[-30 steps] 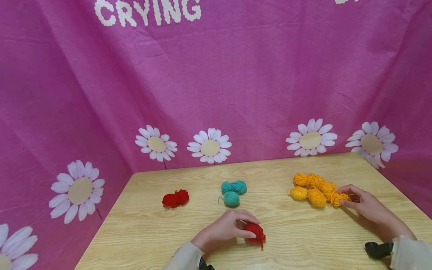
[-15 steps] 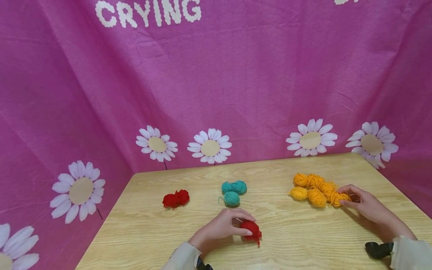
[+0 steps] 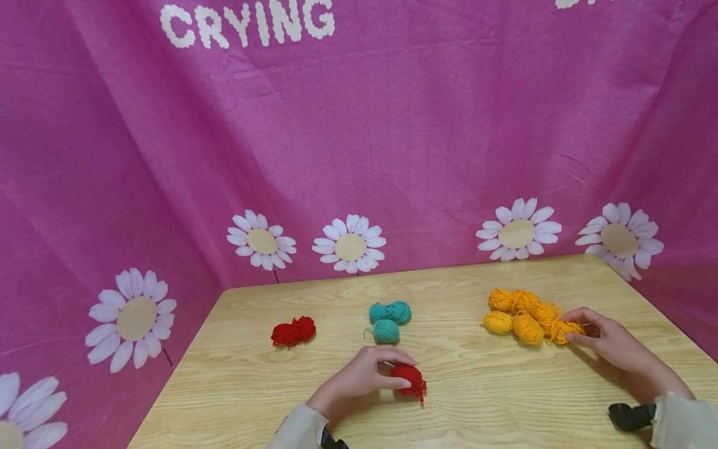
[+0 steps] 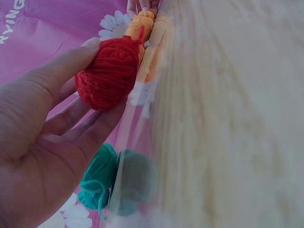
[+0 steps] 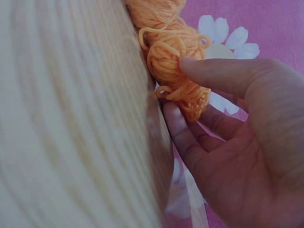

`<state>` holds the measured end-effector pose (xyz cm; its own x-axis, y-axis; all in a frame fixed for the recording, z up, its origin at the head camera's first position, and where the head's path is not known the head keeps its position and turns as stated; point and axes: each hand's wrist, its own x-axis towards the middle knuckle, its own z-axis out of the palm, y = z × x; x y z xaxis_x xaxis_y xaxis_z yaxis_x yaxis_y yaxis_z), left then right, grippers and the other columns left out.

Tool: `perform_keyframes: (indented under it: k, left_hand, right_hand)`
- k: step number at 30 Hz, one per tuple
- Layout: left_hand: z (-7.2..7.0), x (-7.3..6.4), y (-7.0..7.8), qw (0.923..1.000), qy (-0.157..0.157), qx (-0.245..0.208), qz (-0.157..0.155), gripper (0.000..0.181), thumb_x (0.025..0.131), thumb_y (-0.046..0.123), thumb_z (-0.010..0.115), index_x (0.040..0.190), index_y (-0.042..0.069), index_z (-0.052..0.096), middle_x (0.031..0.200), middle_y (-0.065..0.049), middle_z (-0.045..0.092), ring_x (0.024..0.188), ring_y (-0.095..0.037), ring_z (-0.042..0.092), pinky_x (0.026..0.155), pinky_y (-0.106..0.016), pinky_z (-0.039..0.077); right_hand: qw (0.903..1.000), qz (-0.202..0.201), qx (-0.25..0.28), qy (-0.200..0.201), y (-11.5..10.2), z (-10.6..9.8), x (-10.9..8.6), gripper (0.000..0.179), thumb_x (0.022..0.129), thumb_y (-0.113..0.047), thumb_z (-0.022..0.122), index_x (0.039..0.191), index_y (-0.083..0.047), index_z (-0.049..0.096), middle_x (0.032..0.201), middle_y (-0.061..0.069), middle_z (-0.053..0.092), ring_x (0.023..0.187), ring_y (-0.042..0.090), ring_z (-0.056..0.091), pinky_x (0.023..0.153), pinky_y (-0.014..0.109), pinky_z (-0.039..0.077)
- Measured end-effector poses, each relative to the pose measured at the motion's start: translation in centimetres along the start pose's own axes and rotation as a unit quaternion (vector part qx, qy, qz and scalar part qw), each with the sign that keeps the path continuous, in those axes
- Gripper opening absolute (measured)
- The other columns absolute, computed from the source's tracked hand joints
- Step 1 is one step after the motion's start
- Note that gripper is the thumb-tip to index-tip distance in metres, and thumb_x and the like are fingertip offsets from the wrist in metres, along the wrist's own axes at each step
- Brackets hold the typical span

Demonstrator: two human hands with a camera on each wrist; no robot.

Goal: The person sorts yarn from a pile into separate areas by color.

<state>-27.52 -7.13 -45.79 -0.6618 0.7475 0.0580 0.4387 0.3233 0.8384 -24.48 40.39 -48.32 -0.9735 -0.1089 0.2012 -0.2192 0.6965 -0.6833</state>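
A red yarn ball [image 3: 408,379] with a loose tail is pinched between the thumb and fingers of my left hand [image 3: 364,374], low over the front middle of the table. The left wrist view shows this red ball [image 4: 108,73] between thumb and fingertips. On the right, my right hand [image 3: 611,343] holds the end of an orange yarn skein [image 3: 563,330], thumb on one side and fingers on the other. That orange skein [image 5: 178,61] lies against the tabletop in the right wrist view. Several more orange and yellow yarn balls [image 3: 513,312] lie against it.
Two teal yarn bundles [image 3: 387,321] lie at the middle of the wooden table [image 3: 241,386]. Another red yarn bundle [image 3: 293,332] lies to their left. A pink curtain [image 3: 392,137] with white daisies hangs behind and at the sides.
My left hand has moved leftward and slightly away from me, carrying the red yarn ball. My right hand stays at the orange skein; the other yarn has not moved.
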Motion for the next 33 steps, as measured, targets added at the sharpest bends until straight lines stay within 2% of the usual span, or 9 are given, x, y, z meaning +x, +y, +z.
perform_keyframes:
  k: [7,11,21,26,30,33]
  left_hand:
    - [-0.8,-0.5,-0.5,0.9993,0.024,0.021,-0.018,0.034,0.087,0.018,0.073,0.121,0.01,0.069,0.123,-0.004,0.069,0.111,-0.009,0.061,0.089,-0.014,0.052]
    - [-1.2,-0.9,-0.9,0.9987,0.036,0.024,-0.027,0.035,0.088,0.02,0.073,0.121,0.011,0.069,0.123,-0.002,0.068,0.111,-0.008,0.06,0.089,-0.013,0.051]
    - [-2.1,-2.0,-1.6,0.9977,0.057,0.012,-0.035,0.037,0.088,0.023,0.073,0.123,0.01,0.068,0.122,-0.003,0.067,0.106,-0.004,0.061,0.09,-0.017,0.053]
    - [-2.9,-2.6,-2.2,0.996,0.078,0.016,-0.041,0.037,0.088,0.025,0.073,0.122,0.012,0.069,0.121,-0.002,0.067,0.105,-0.007,0.061,0.089,-0.016,0.053]
    - [-3.6,-3.2,-2.6,0.9939,0.095,0.005,-0.055,0.037,0.088,0.024,0.073,0.123,0.013,0.069,0.123,-0.001,0.066,0.11,-0.014,0.061,0.09,-0.019,0.054]
    - [-4.0,-3.7,-2.8,0.9928,0.103,0.001,-0.061,0.038,0.087,0.023,0.073,0.123,0.013,0.069,0.124,-0.002,0.066,0.113,-0.019,0.06,0.092,-0.021,0.054]
  right_hand:
    - [0.9999,-0.011,0.007,0.006,0.1,0.0,0.0,0.026,0.093,-0.014,0.065,0.114,0.001,0.059,0.101,-0.036,0.049,0.087,-0.015,0.047,0.071,0.011,0.043]
    - [0.9999,-0.005,0.009,0.0,0.2,0.0,0.1,0.028,0.094,-0.015,0.065,0.115,0.001,0.058,0.1,-0.035,0.049,0.085,-0.013,0.048,0.071,0.012,0.043]
    - [0.9991,0.037,0.004,-0.022,0.1,-0.1,-0.1,0.032,0.098,-0.022,0.06,0.12,0.0,0.054,0.1,-0.025,0.054,0.082,-0.006,0.048,0.07,0.016,0.041]
    - [0.9999,0.014,0.004,-0.004,0.0,0.0,-0.1,0.028,0.095,-0.017,0.063,0.116,0.001,0.057,0.099,-0.032,0.051,0.083,-0.01,0.048,0.069,0.013,0.042]
    - [0.9998,-0.006,0.01,0.015,-0.1,0.1,0.0,0.025,0.093,-0.014,0.066,0.112,0.001,0.059,0.1,-0.037,0.049,0.086,-0.015,0.048,0.071,0.009,0.042]
    - [0.9999,-0.003,0.011,0.01,-0.1,0.1,-0.1,0.026,0.093,-0.014,0.066,0.113,0.001,0.058,0.1,-0.036,0.049,0.086,-0.014,0.048,0.071,0.01,0.042]
